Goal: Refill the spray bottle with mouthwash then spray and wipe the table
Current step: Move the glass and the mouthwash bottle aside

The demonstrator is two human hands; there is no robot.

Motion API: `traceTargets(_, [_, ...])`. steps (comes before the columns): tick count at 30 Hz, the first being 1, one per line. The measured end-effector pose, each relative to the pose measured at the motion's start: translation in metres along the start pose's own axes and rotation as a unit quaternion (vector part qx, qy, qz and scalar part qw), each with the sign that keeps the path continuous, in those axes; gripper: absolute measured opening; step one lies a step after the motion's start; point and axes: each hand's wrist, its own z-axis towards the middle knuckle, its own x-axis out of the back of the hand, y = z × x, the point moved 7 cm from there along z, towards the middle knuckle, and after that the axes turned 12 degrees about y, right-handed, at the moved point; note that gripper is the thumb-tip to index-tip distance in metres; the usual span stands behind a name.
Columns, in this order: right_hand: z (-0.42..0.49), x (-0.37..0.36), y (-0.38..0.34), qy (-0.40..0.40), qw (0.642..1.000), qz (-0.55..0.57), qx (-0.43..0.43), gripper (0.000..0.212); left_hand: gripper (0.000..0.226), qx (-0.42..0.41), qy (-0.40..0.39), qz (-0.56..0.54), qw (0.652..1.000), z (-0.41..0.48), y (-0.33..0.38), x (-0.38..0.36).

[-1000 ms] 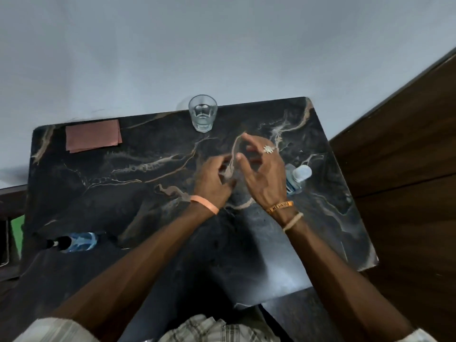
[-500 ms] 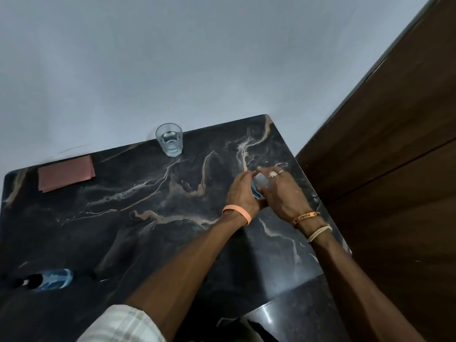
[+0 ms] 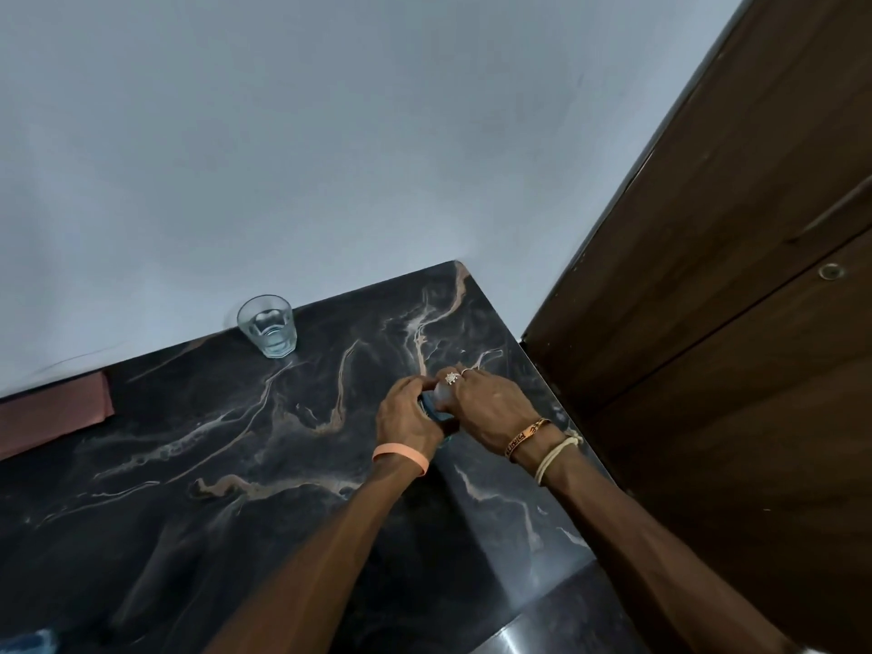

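A small blue bottle [image 3: 430, 410] with a whitish cap [image 3: 443, 394] stands near the right edge of the black marble table [image 3: 236, 464]. My left hand [image 3: 408, 413] grips its body from the left. My right hand [image 3: 490, 408] curls over the cap from the right, so most of the bottle is hidden. A second bottle with blue liquid [image 3: 28, 641] lies at the bottom left corner, mostly cut off by the frame edge.
A glass [image 3: 267, 325] with a little clear liquid stands at the table's back edge by the grey wall. A pink cloth [image 3: 52, 417] lies flat at the far left. A brown wooden door [image 3: 708, 323] rises close beside the table's right edge.
Both hands moved right from the table's middle to the small blue bottle and closed around it. My head turned up and right, so the left bottle slid almost out of view.
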Motion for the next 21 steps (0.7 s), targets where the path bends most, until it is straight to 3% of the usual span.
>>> traceTargets(3, [0.002, -0.003, 0.000, -0.009, 1.000, -0.022, -0.006, 0.032, 0.045, 0.006, 0.010, -0.009, 1.000, -0.002, 0.002, 0.000])
traceTargets(7, [-0.004, -0.008, 0.007, -0.003, 0.991, 0.084, -0.108, 0.030, 0.037, -0.018, 0.015, -0.009, 1.000, -0.003, 0.003, 0.001])
traceTargets(12, [-0.007, -0.015, 0.005, 0.018, 0.992, 0.077, -0.099, 0.031, 0.040, -0.011, 0.001, -0.005, 1.000, -0.002, -0.002, -0.002])
traceTargets(15, [-0.005, -0.015, 0.001, 0.027, 0.997, 0.016, -0.070, 0.037, 0.039, -0.017, -0.004, -0.007, 1.000, -0.001, 0.001, -0.002])
traceTargets(21, [-0.003, -0.015, 0.004, 0.045, 0.995, 0.022, -0.092, 0.035, 0.033, -0.020, -0.004, -0.012, 1.000, 0.000, 0.002, -0.002])
